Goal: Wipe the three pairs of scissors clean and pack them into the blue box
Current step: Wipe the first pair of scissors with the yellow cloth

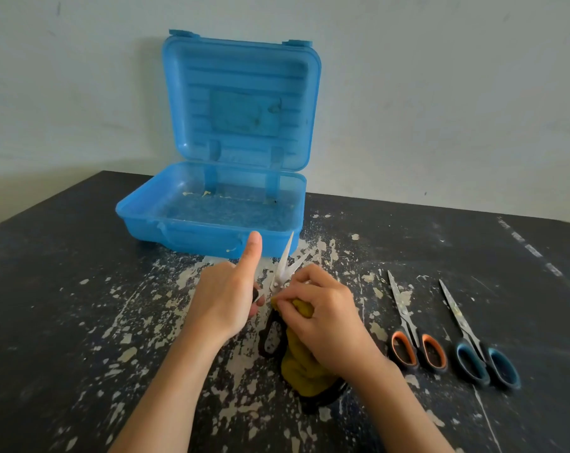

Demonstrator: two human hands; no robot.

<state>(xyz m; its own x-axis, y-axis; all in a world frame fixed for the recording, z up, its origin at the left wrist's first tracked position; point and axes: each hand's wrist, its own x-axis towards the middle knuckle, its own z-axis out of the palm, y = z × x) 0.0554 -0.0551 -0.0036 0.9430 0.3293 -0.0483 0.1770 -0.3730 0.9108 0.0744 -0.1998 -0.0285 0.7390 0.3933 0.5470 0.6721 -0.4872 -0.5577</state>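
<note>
A blue box (166,220) stands open at the back of the table, lid upright, with nothing but crumbs inside. In front of it my left hand (226,297) grips one handle of black-handled scissors (282,273), thumb pointing up; the blades are spread apart. My right hand (322,313) presses a yellow cloth (304,371) against the scissors near the pivot. To the right, an orange-handled pair (407,325) and a blue-handled pair (466,335) lie closed on the table, their blades spotted with dirt.
The black table (64,289) is worn, with pale flaking patches across its middle. A pale wall (440,93) rises directly behind the box. The table's far edge meets the wall.
</note>
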